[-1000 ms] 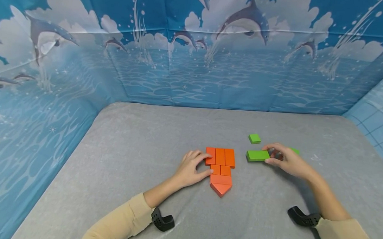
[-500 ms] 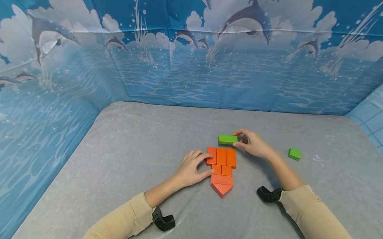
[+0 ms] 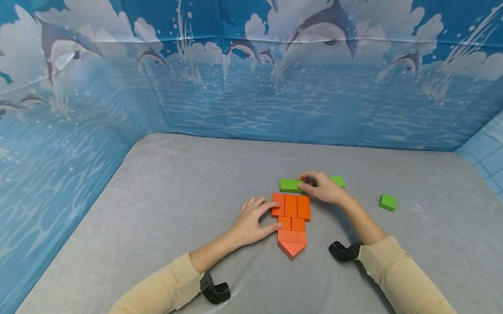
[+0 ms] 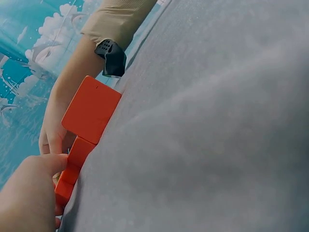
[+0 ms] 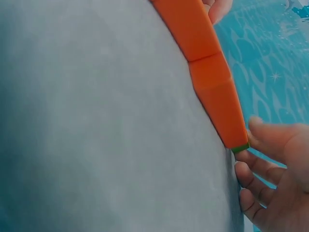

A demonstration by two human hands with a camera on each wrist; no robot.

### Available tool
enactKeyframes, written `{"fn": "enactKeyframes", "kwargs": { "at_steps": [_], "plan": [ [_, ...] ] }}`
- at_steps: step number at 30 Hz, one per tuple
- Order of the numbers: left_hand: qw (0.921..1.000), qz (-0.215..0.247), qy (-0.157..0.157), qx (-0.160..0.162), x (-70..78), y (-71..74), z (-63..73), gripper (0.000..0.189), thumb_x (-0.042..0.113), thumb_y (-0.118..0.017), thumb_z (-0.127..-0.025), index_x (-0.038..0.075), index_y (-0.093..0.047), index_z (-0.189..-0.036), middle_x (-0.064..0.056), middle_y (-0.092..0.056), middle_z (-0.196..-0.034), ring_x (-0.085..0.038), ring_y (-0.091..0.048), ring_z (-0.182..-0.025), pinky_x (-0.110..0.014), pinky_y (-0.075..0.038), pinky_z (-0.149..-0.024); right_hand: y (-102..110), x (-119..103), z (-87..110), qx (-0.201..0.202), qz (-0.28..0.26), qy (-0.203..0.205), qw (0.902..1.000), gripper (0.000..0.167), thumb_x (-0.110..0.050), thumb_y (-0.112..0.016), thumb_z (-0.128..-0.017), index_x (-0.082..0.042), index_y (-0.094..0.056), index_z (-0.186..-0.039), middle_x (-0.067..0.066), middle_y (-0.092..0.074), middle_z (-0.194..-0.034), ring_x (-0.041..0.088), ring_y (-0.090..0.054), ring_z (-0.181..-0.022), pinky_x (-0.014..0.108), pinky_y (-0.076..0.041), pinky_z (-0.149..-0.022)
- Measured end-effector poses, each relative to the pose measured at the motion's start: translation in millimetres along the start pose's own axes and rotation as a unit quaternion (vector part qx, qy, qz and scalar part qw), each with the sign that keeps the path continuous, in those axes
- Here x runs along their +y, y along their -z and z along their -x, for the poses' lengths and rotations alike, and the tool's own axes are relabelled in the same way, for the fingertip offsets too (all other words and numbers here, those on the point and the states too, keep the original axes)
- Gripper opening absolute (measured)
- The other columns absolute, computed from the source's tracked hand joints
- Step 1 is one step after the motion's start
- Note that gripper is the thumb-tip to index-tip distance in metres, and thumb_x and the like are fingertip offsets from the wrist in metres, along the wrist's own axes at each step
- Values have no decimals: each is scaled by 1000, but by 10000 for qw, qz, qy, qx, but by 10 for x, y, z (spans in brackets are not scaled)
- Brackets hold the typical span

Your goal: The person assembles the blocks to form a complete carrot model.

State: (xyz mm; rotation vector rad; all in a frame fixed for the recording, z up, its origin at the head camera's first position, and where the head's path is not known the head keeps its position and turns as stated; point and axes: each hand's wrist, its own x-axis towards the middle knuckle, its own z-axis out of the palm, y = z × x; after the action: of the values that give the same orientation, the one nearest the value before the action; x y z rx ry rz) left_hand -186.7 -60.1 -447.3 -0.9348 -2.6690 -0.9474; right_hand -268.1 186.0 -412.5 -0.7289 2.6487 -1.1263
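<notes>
Several orange blocks (image 3: 290, 205) lie flat on the grey cloth, fitted together in a figure with a pointed end towards the person. Along its left side rests my left hand (image 3: 249, 224), its index finger touching the top left block and its thumb a smaller one below. In the left wrist view the thumb meets the edge of an orange block (image 4: 79, 152). Just beyond the figure's far end, my right hand (image 3: 322, 187) pinches a long green block (image 3: 290, 185) by its right end. The right wrist view shows mostly orange, with a green sliver (image 5: 240, 148) near the fingers.
Behind the right hand a flat green block (image 3: 338, 181) shows in part. Farther right lies a small green block (image 3: 387, 202). A blue dolphin-print cloth (image 3: 245, 92) rises behind the grey cloth surface (image 3: 192, 173).
My right hand has carried the long green block leftward from the right side to just past the orange figure's far end. The left hand stays in place.
</notes>
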Motion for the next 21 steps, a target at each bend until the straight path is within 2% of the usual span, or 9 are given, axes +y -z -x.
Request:
{"fn": "enactKeyframes", "kwargs": {
  "at_steps": [11, 21],
  "plan": [
    [10000, 22, -27, 27, 6, 0, -1, 45, 40, -63, -83, 18, -57, -120, 0, -55, -110, -15, -45, -98, -35, -35, -88, 3, -19, 11, -141, 126, 115, 9998, 26, -13, -58, -90, 2, -61, -112, 14, -57, -99, 21, -49, -78, 31, -41, -62],
    [10000, 44, 14, -32, 5, 2, 2, 45, 41, -63, -83, 18, -57, -121, -1, -54, -112, -16, -45, -101, -36, -34, -90, 25, -59, 32, -365, -171, 98, 9991, 28, -13, -59, -89, 3, -60, -112, 13, -57, -94, 19, -46, -69, 26, -39, -54]
  ]
}}
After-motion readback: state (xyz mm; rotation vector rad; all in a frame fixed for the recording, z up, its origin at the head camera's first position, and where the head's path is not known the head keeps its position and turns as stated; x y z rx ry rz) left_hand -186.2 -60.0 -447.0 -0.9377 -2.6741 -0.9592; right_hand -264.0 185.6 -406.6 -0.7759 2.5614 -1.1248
